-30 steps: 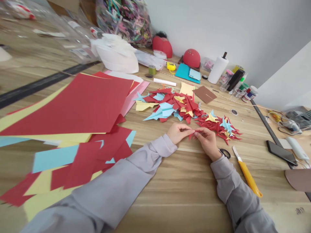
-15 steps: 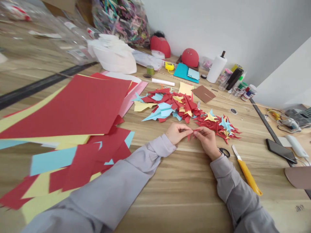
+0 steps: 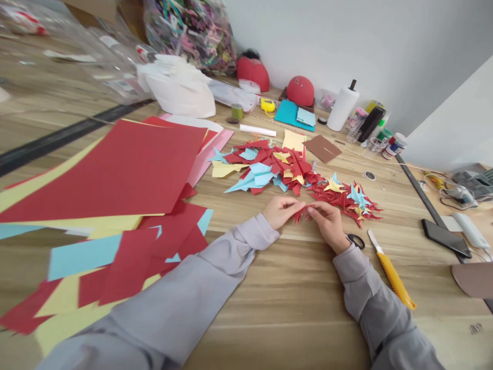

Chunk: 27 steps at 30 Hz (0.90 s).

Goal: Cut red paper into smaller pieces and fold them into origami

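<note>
Red paper piece [image 3: 298, 217], small and folded, sits between my two hands, on the near side of the heaps of folded paper; whether it touches the table [image 3: 277, 313] I cannot tell; my left hand [image 3: 280, 212] pinches it from one side, thumb and fingers drawn close; my right hand [image 3: 326, 221] pinches it from the other, grip just as narrow, and my fingertips hide part of it; beyond my left hand spreads the larger heap [image 3: 265, 169], mostly red with blue and yellow planes; beyond my right lies the smaller heap [image 3: 346, 199], red with blue and yellow shapes on top; a black loop handle [image 3: 359, 241] shows just beside my right wrist, and the yellow-handled knife [image 3: 393, 277] lies near it; large red sheets [image 3: 115, 177] and cut strips [image 3: 125, 267] lie to my left.
</note>
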Available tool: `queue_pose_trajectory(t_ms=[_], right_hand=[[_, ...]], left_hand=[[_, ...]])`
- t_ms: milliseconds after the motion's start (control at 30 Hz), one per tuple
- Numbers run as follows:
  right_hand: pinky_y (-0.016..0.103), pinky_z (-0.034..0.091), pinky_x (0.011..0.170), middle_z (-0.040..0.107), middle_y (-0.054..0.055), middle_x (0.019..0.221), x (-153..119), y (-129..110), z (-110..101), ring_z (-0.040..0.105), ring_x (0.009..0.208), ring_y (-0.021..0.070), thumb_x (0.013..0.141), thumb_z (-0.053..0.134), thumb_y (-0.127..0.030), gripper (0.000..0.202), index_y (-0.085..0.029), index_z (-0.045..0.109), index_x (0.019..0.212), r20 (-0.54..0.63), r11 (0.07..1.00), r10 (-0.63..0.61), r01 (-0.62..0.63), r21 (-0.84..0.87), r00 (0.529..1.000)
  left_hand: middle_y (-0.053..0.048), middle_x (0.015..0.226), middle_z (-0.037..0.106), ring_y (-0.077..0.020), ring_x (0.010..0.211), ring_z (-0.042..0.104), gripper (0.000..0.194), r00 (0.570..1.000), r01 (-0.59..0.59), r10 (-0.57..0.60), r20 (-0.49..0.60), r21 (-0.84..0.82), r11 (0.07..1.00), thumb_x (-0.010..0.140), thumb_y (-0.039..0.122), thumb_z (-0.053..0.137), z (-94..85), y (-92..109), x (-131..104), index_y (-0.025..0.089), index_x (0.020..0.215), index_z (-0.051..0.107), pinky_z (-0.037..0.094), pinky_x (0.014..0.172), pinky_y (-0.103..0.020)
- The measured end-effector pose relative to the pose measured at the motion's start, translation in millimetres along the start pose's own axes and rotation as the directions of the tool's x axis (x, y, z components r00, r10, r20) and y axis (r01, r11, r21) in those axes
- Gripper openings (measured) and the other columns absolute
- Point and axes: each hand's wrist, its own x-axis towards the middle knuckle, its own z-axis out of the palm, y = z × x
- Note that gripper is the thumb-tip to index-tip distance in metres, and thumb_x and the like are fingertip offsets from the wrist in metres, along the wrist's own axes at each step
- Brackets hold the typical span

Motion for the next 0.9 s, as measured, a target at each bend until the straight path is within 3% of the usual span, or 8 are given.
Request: queue_pose_trajectory(t_ms=[900], right_hand=[[0.031,0.054,0.063,0.07,0.0,0.067,-0.2,2.2,-0.5,0.063,0.061,0.0159,0.073,0.074,-0.048,0.026,-0.022,0.071,0.078,-0.011,1.0,0.001,-0.001,-0.022,1.0]], left_hand=[[0.0,0.053,0.061,-0.0082,0.042,0.05,0.04,0.996,0.076,-0.072,0.043,-0.085,0.993,0.074,0.053,0.07,2.4,-5.1,-1.5,0.013,0.07,0.067,0.04,0.045,-0.021]])
